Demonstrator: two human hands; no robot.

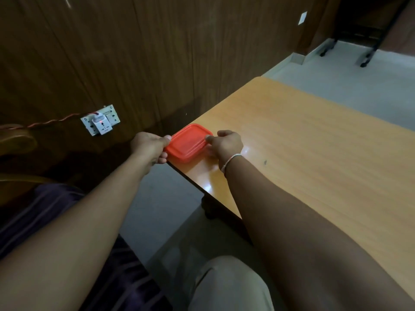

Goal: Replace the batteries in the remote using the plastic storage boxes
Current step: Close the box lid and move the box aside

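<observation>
A plastic storage box with a red lid (188, 142) sits at the near left corner of the orange wooden table (303, 140). My left hand (150, 146) grips its left edge, thumb on the lid and fingers under the side. Over on the box's right edge, my right hand (225, 143) holds on with its thumb on the lid. A thin bracelet circles that wrist. The lid is on, so the box's contents are hidden. No remote or batteries are in view.
A dark wood-panelled wall stands behind the table's left edge. On it is a white socket plate (100, 123) with a charger and a twisted red cable. Grey floor lies below the table edge. My knee (226, 283) is at the bottom.
</observation>
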